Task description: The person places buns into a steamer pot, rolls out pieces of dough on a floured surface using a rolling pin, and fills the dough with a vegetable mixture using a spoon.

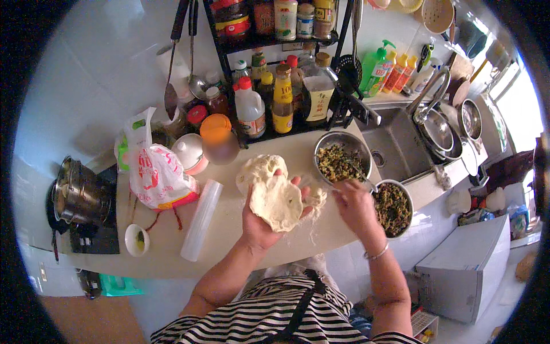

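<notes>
A flattened round of dough point(277, 202) lies on the upturned palm of my left hand point(260, 225), its fingers behind and beside it. Behind it, a larger lump of dough point(262, 165) rests on the counter, with a ragged smaller piece of dough point(317, 198) to the right. My right hand point(355, 204), slightly blurred, is at the near rim of a steel bowl of chopped filling point(339, 157), by a metal spoon point(373, 186) lying across that rim. Whether its fingers touch the spoon is unclear. A second bowl of darker filling point(392, 208) stands right of this hand.
A roll of plastic film point(202, 220), a small white bowl point(137, 240) and a plastic bag point(157, 176) are on the left of the counter point(240, 253). Bottles and a lidded pot point(189, 150) line the back. A sink point(395, 142) is at right, a steel pot point(84, 191) far left.
</notes>
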